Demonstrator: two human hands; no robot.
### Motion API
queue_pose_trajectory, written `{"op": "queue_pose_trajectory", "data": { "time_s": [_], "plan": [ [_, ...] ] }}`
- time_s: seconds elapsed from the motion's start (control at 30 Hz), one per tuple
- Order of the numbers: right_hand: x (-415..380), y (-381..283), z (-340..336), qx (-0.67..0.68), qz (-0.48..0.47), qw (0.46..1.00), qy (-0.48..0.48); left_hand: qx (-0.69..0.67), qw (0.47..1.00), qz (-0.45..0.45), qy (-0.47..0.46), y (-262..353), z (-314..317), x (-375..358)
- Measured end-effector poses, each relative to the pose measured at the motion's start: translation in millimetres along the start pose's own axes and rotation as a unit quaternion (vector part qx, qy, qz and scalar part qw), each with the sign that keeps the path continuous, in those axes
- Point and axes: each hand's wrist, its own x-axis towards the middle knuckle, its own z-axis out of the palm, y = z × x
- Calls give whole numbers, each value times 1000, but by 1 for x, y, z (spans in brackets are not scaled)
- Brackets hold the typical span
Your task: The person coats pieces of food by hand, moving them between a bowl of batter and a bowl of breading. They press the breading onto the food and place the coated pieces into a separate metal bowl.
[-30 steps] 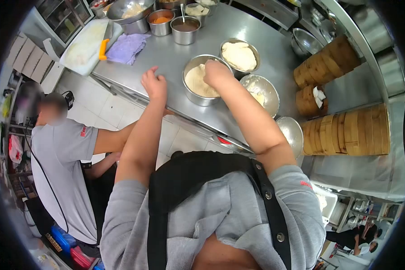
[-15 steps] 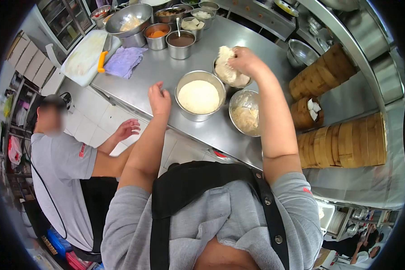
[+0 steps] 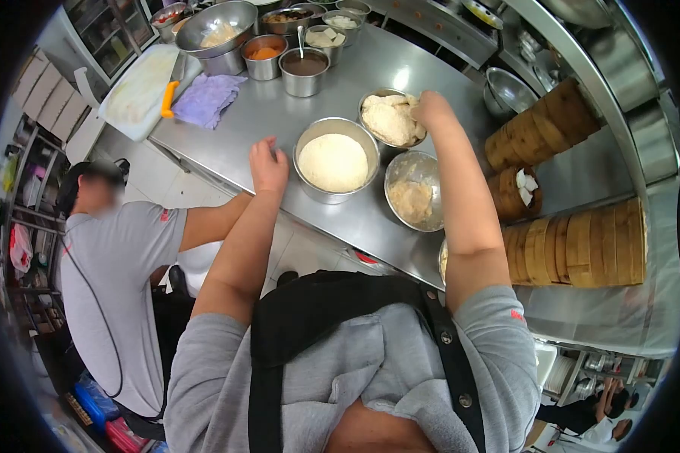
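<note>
My left hand point(image 3: 268, 164) hovers at the table's near edge, fingers loosely bent and apart, with nothing in it. Just right of it stands a steel pot point(image 3: 301, 178) of pale crumbs point(image 3: 334, 161). My right hand point(image 3: 433, 112) is at the right rim of a second steel pot point(image 3: 389, 148), its fingers closed on the edge of a pale crumb-coated piece point(image 3: 391, 119) that lies in that pot. The fingertips are partly hidden. Below my right hand, a steel bowl point(image 3: 436, 161) contains a wet, beige clump point(image 3: 411, 201).
Bamboo steamers point(image 3: 574, 243) are stacked at the right. Across the table are a pot of brown sauce point(image 3: 304, 68), a pot of orange food point(image 3: 264, 56), a purple cloth point(image 3: 206, 100), and a cutting board point(image 3: 140, 94) with an orange-handled knife point(image 3: 170, 100). A co-worker point(image 3: 117, 279) is at my left.
My right hand has lowered the coated piece into the pot and shifted right to its rim. My left hand has barely moved. The co-worker's hand has withdrawn from sight behind my left arm.
</note>
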Motion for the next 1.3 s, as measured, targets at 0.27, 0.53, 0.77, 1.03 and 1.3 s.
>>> {"op": "queue_pose_trajectory", "data": {
  "time_s": [0.27,0.53,0.77,1.03,1.3],
  "plan": [
    [-6,-2,6,30,-53,998,25,-14,1000,-14,-16,1,-1,2],
    [-21,-4,7,34,-97,994,35,-23,1000,-2,-16,3,-1,1],
    [-30,5,-18,139,-83,984,80,-18,1000,-13,-7,-3,2,2],
    [-116,54,-20,189,-143,965,-108,-266,952,-118,92,21,-23,-36],
    [-161,54,37,-23,-162,975,-150,-370,866,-24,-334,93,-15,-145]
  ]
}}
